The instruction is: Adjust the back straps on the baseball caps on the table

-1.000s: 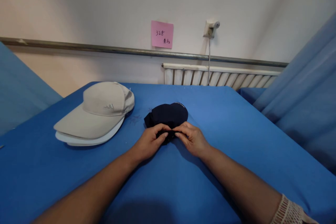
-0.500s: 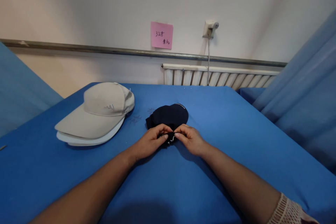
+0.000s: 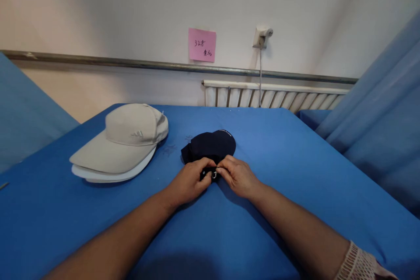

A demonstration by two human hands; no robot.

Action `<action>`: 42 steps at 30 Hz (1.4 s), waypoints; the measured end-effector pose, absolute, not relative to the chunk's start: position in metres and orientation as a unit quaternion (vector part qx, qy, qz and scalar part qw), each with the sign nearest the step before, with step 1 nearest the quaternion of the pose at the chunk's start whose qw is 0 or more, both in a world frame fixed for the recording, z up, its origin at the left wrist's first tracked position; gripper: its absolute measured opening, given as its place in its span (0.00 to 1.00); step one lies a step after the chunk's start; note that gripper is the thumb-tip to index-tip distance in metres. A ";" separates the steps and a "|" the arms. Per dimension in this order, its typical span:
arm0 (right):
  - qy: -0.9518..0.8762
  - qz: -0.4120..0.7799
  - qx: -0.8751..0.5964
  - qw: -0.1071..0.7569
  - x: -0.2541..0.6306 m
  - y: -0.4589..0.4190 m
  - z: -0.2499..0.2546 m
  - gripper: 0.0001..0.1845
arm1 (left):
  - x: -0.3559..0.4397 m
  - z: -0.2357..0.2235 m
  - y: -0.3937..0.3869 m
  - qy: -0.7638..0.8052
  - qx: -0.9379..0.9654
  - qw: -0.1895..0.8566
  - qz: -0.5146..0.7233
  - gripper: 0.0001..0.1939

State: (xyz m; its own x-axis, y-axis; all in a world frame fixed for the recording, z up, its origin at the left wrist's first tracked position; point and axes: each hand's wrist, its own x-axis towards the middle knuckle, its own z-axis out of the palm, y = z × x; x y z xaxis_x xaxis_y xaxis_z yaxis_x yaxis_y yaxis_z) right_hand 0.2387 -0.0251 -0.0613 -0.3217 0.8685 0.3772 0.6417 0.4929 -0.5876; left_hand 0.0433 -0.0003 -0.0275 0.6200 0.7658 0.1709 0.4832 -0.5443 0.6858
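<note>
A dark navy cap (image 3: 213,143) lies on the blue-covered table, its brim at the far right with small white lettering along the edge. At its near side, a dark strap with a shiny metal buckle (image 3: 214,175) shows between my hands. My left hand (image 3: 190,180) pinches the strap from the left, thumb below and fingers above. From the right, my right hand (image 3: 236,176) has thumb and fingertips closed on the strap beside the buckle. My fingers cover part of the strap.
Stacked pale caps (image 3: 127,133) sit on the left of the blue table cover (image 3: 262,140). Behind the table are a metal rail (image 3: 157,64), a white radiator (image 3: 278,94), a plugged socket (image 3: 261,38) and a pink note (image 3: 202,45). Blue curtains (image 3: 377,109) hang at both sides.
My fingers have shifted on the strap, and the left thumb has moved slightly right. The buckle is turned differently between my hands. The cap has barely moved.
</note>
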 end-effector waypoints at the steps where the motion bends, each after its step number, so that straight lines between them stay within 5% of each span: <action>1: -0.793 0.172 -0.473 0.342 0.239 -0.025 -0.061 0.10 | 0.044 -0.028 0.000 0.365 0.837 0.325 0.245 0.09; 11: -0.694 0.253 -0.489 0.463 0.234 -0.018 -0.075 0.02 | 0.048 -0.031 0.006 0.408 0.665 0.537 0.320 0.11; 16: -0.713 0.180 -0.458 0.500 0.230 -0.028 -0.067 0.03 | 0.050 -0.034 0.007 0.439 0.635 0.529 0.353 0.13; 33: -0.748 0.075 -0.543 0.374 0.220 -0.038 -0.064 0.04 | 0.055 -0.039 0.000 0.458 0.686 0.458 0.332 0.11; 42: -0.735 0.198 -0.461 0.457 0.229 -0.034 -0.060 0.04 | 0.051 -0.036 0.004 0.482 0.667 0.447 0.350 0.12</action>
